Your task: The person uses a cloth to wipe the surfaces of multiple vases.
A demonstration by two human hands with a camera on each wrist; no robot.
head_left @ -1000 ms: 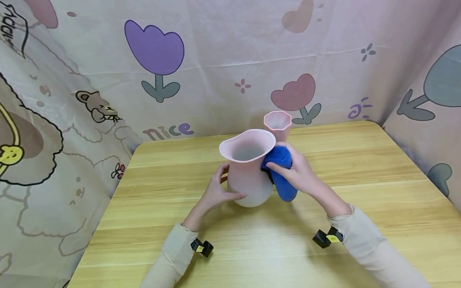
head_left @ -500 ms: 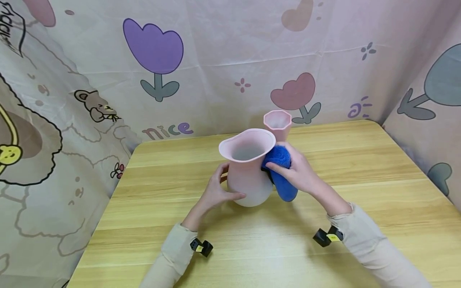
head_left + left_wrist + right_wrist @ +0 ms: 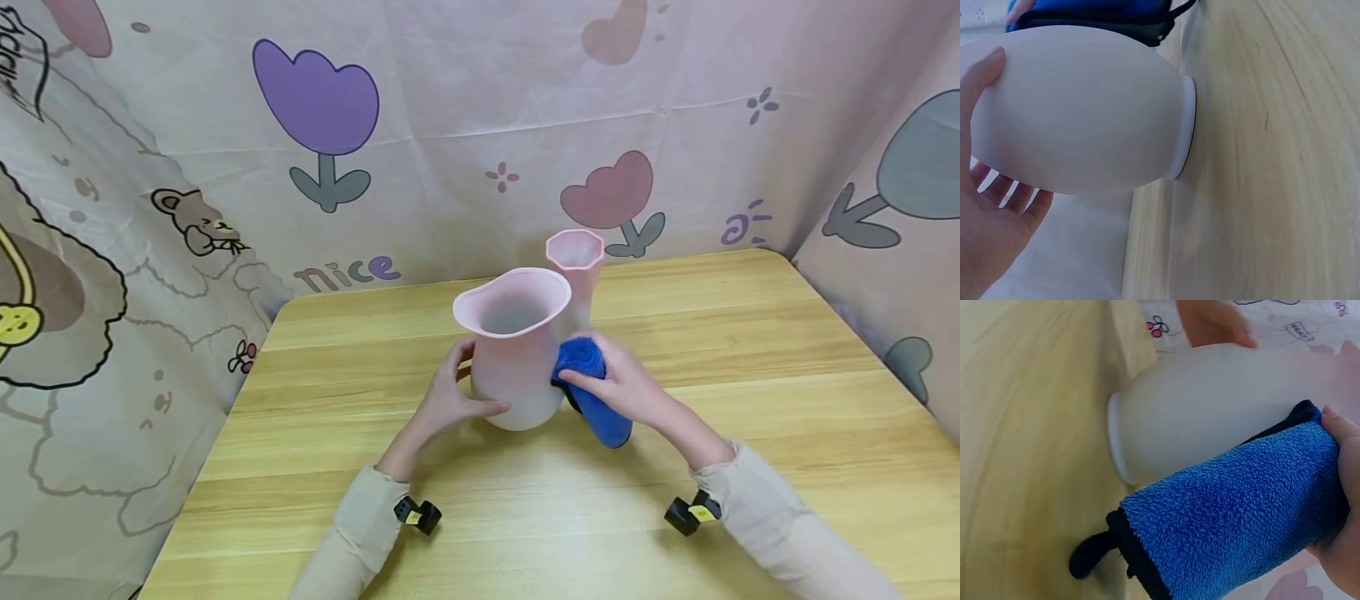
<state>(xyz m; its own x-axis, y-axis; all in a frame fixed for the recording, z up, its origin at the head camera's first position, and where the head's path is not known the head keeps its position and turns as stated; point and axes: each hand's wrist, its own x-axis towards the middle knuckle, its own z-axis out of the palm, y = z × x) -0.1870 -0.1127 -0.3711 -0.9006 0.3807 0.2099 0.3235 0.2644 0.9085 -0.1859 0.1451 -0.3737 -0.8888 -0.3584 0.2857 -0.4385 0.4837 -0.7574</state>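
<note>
A pink-to-white vase (image 3: 517, 379) with a wavy, flared rim stands upright on the wooden table. My left hand (image 3: 455, 400) grips its left side, thumb in front and fingers round behind; the left wrist view shows the vase's white body (image 3: 1085, 112) and its foot on the table. In my right hand (image 3: 622, 379) is a folded blue towel (image 3: 581, 358) with black edging, pinched between thumb and fingers. Its upper end lies against the vase's right side, low on the body. In the right wrist view, the towel (image 3: 1235, 506) covers part of the vase, with a black loop hanging off one end.
Behind the vase, a second, slimmer pink vase (image 3: 577, 271) with an angular rim stands near the table's back edge. The wooden table (image 3: 360, 333) meets a printed cloth backdrop (image 3: 450, 100) at the back and sides.
My right hand has slid the blue towel down the vase's right side, a little toward me, showing more of the slim vase behind. My left hand keeps its grip.
</note>
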